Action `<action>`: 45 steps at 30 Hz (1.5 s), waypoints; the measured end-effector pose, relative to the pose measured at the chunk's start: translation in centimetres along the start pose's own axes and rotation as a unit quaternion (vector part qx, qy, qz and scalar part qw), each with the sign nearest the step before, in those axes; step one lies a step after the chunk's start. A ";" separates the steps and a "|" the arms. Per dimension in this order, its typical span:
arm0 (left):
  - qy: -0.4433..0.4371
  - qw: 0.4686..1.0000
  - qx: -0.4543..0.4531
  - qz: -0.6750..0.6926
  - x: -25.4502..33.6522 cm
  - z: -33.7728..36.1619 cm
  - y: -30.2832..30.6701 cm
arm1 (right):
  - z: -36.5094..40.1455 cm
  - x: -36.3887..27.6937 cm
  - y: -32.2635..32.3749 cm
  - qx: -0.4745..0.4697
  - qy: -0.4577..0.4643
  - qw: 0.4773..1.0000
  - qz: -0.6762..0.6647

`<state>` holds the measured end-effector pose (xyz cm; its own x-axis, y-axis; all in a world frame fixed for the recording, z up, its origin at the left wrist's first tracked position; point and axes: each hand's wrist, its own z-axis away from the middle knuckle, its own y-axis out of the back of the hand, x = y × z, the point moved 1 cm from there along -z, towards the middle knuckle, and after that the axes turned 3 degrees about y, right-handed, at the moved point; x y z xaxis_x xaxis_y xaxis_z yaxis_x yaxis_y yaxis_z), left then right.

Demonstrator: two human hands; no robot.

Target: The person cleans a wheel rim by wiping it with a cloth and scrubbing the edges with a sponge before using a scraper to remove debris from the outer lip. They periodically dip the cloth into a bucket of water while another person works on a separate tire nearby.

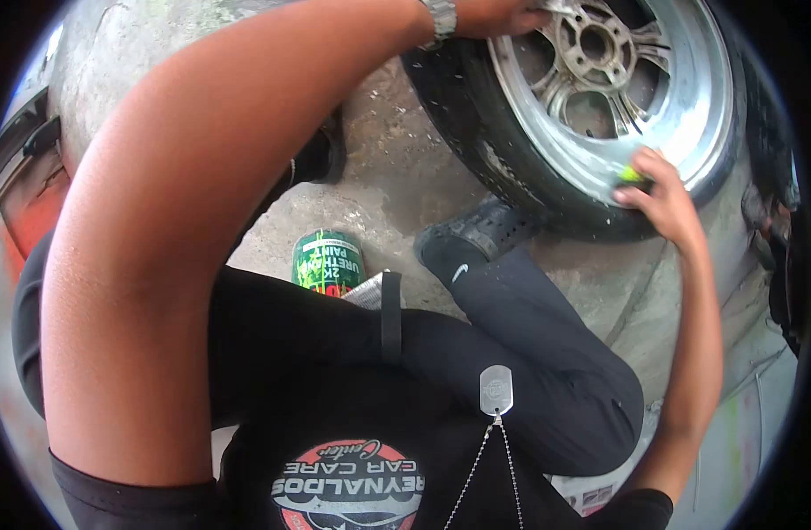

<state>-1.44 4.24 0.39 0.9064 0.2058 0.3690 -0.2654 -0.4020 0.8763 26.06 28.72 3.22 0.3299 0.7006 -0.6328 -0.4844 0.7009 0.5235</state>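
Note:
A car wheel with a silver alloy rim and a black tire lies tilted at the upper right. Wet smears and whitish specks show on its rim and tire. My right hand is closed on a small yellow-green sponge and presses it against the lower inner wall of the rim. At the top edge of the view, my left hand reaches over the tire, its fingers curled at the rim near a spoke. That hand is partly cut off by the frame.
A green paint can stands on the rough concrete floor, beside my leg. My foot in a black clog rests close to the tire. An orange-red object is at the far left. Dark items line the right edge.

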 end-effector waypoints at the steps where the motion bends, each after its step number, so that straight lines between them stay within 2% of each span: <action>1: -0.002 1.000 0.004 0.003 0.2 -0.2 0.0 | -1.4 -1.8 -2.3 0.027 0.029 0.997 -0.064; 2: -0.006 1.000 0.005 0.003 0.3 -0.2 0.3 | -3.0 -4.1 -4.0 0.083 0.071 0.987 -0.120; 4: 0.004 1.000 0.004 0.008 0.4 -0.2 0.4 | -3.2 -4.6 -3.6 0.069 0.051 0.994 -0.067; 6: 0.005 1.000 0.003 0.008 0.1 -0.3 0.3 | -1.2 -1.3 -1.5 0.022 0.042 0.999 -0.010; 7: 0.004 1.000 0.006 0.005 0.1 -0.3 0.3 | 0.1 -0.2 0.2 0.008 0.008 1.000 0.018; 9: 0.002 1.000 0.010 -0.001 0.2 -0.2 0.4 | 1.3 1.7 1.0 0.038 0.000 0.999 0.038; 11: 0.010 1.000 -0.009 -0.007 0.5 -0.1 0.3 | -0.4 -0.7 -1.0 0.026 0.034 0.998 -0.038; 12: 0.012 1.000 -0.014 -0.012 0.5 -0.4 0.3 | -1.4 -1.4 -3.3 0.084 0.065 0.989 -0.105; 15: 0.005 1.000 -0.005 -0.004 0.1 -0.3 0.4 | -2.2 -2.6 -3.1 0.052 0.045 0.996 -0.064; 17: 0.006 1.000 -0.005 -0.009 0.2 -0.2 0.4 | -0.1 -0.3 -0.2 0.018 0.041 0.998 0.035; 19: 0.007 1.000 -0.008 -0.008 0.3 -0.3 0.2 | 1.4 0.8 1.2 0.049 0.001 0.997 0.058; 21: -0.002 1.000 0.004 -0.012 0.3 -0.3 0.1 | 0.1 -0.2 -0.5 0.030 0.027 0.999 -0.020; 22: 0.001 1.000 0.004 0.000 0.4 -0.3 0.1 | -1.2 -2.0 -2.5 0.060 0.056 0.992 -0.095; 23: -0.001 1.000 0.004 0.002 0.3 -0.4 0.2 | -2.7 -3.5 -3.6 0.074 0.077 0.988 -0.110; 25: 0.001 1.000 0.003 0.002 0.2 -0.2 0.3 | -3.1 -3.3 -3.2 0.047 0.070 0.996 -0.042; 27: 0.001 1.000 0.002 -0.001 0.1 -0.2 0.3 | -0.9 -0.4 -1.2 0.019 0.047 0.998 -0.025; 28: -0.002 1.000 0.005 0.001 0.1 -0.2 0.3 | 0.5 1.5 -0.1 0.037 0.029 0.999 -0.018; 29: -0.005 1.000 0.008 0.005 0.2 -0.2 0.3 | 1.4 1.9 1.0 0.045 -0.002 0.998 0.033; 31: -0.004 1.000 0.004 -0.005 0.3 -0.1 0.1 | 0.6 1.1 0.8 0.014 0.009 0.998 0.054; 33: -0.004 1.000 0.008 -0.002 0.4 -0.2 0.2 | -1.8 -2.1 -3.4 0.091 0.081 0.987 -0.105; 34: -0.001 1.000 0.002 -0.004 0.4 -0.2 0.2 | -2.9 -3.4 -4.0 0.091 0.083 0.987 -0.106; 37: 0.001 1.000 -0.005 -0.016 0.2 -0.3 0.3 | -1.4 -1.4 -2.1 0.049 0.074 0.996 -0.008; 39: -0.009 1.000 0.000 -0.020 0.0 -0.2 0.1 | 1.0 1.3 0.1 0.041 0.009 0.999 0.013; 41: -0.009 1.000 0.002 -0.021 0.0 -0.2 0.0 | 1.1 1.2 0.4 0.030 -0.002 0.999 0.030; 43: -0.007 1.000 0.001 -0.012 0.3 -0.3 -0.1 | -1.0 -1.6 -2.5 0.070 0.072 0.993 -0.061; 44: -0.005 1.000 0.000 -0.004 0.4 -0.3 0.0 | -2.4 -3.3 -4.8 0.137 0.100 0.974 -0.152; 45: -0.001 1.000 -0.002 0.000 0.4 -0.3 0.3 | -3.5 -4.2 -4.7 0.116 0.093 0.983 -0.103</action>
<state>-1.25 4.46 0.88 0.9071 0.2040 0.3682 -0.2665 -0.3986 0.8776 24.14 21.99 1.41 0.2364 0.5197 -0.8210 -0.2177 0.8518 0.4765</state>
